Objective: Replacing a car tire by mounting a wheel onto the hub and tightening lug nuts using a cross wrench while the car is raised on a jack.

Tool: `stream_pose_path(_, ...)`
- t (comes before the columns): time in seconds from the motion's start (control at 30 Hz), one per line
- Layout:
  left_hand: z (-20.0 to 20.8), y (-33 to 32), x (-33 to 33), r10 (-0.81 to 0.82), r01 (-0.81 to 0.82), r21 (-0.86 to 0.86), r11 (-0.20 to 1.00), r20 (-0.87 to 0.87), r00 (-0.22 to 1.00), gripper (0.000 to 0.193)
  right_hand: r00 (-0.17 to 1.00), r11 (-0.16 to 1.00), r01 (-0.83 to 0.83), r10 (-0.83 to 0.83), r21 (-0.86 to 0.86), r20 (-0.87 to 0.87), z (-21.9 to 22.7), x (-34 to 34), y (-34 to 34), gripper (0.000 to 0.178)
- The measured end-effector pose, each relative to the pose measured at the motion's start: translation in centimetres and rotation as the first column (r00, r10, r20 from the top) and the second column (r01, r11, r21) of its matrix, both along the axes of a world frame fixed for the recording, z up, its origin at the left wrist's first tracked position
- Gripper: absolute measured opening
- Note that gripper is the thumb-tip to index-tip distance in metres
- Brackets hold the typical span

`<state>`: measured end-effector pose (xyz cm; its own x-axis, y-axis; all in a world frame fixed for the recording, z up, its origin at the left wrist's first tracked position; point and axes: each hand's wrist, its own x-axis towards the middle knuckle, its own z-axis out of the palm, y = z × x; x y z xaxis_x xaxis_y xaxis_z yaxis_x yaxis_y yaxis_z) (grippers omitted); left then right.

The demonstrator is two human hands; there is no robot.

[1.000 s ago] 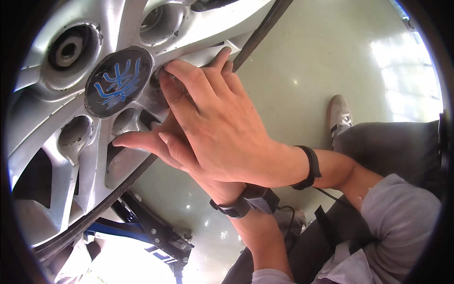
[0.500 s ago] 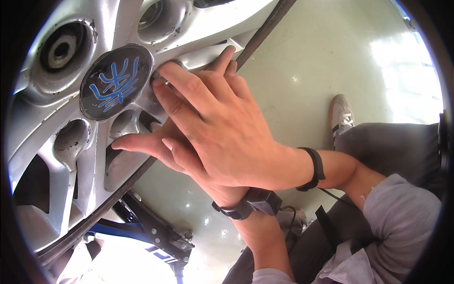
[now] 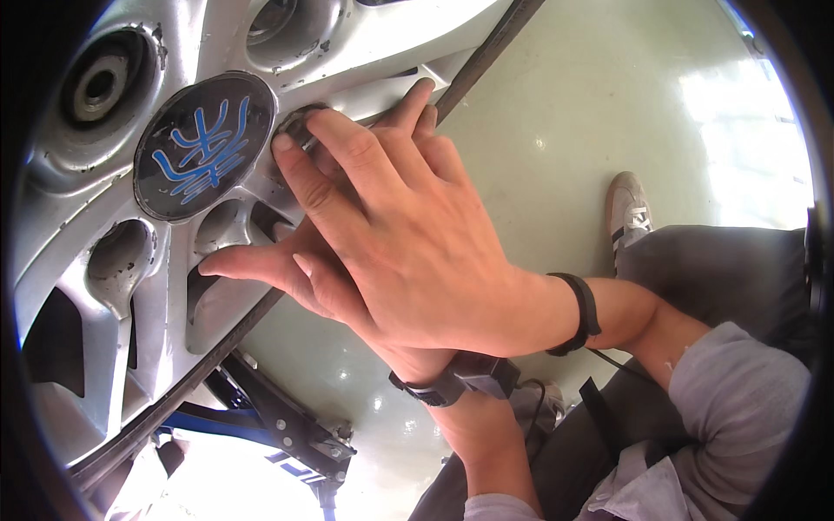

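Note:
A silver alloy wheel (image 3: 156,321) with scuffed bolt recesses fills the left side. Its dark round centre cap (image 3: 204,146) bears blue markings. My left hand (image 3: 287,269) is partly covered, with one digit stretched toward the spokes beside a small recess; its other fingers are mostly hidden. Across its back lies my right hand (image 3: 417,234), fingers extended and apart. Two of the right fingertips rest just right of the cap, by a curved metal rim (image 3: 300,122). No held object shows in either hand; what lies beneath them cannot be seen.
Below the wheel stands a black and blue metal frame (image 3: 278,430). Pale glossy floor (image 3: 556,130) lies to the right, with my shoe (image 3: 630,208) on it. A cable (image 3: 621,360) runs near my wrists.
The wheel's hub area has shifted slightly up and left, and my hands have followed a little. Two right fingertips are farther apart, showing more of the metal rim between them.

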<state>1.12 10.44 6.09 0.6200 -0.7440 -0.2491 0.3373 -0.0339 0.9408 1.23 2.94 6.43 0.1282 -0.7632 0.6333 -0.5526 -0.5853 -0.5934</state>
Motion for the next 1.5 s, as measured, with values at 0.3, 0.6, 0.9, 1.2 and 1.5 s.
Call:
stream_pose_path(0.3,0.0,-0.4,0.3,-0.047,0.035,0.048,0.998,0.287,0.957,0.059,0.997,1.000,-0.007,0.005,0.027,0.072,-0.1,0.2,0.1,0.070)
stream_pose_path(0.6,0.0,-0.5,0.1,-0.011,0.003,0.027,1.000,0.308,0.951,0.059,1.000,1.000,-0.007,0.008,0.016,-0.023,0.1,-0.1,-0.1,0.070)
stream_pose_path(0.9,-0.7,-0.5,0.6,-0.006,-0.023,0.069,0.997,0.384,0.923,0.061,0.995,0.993,-0.096,0.095,0.075,0.015,0.1,-0.8,-0.4,0.074)
stream_pose_path(1.2,-1.8,-0.3,0.8,0.004,-0.024,0.056,0.998,0.330,0.944,0.061,0.997,0.996,-0.066,0.063,0.053,0.047,-0.1,-0.6,-0.2,0.073)
stream_pose_path(1.5,-2.6,0.6,1.1,-0.106,-0.004,0.188,0.982,0.572,0.814,0.047,0.997,1.000,-0.024,0.023,0.017,0.073,-0.6,-0.2,-0.2,0.071)
